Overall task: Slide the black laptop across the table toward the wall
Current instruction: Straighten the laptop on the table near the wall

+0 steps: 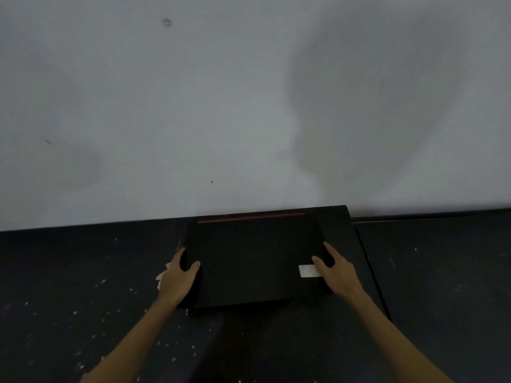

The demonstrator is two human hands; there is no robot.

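Left hand fingers behind the laptop edge, white label perhaps partly under right hand.

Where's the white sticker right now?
The white sticker sits on the laptop lid's near right corner, partly under the right hand thumb.

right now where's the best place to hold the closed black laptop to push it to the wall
Grip the flat closed black laptop by its two short side edges, coming from the near side, as the left hand and right hand do. Its thin lid offers no handle, and the red-striped far edge faces the pale wall.
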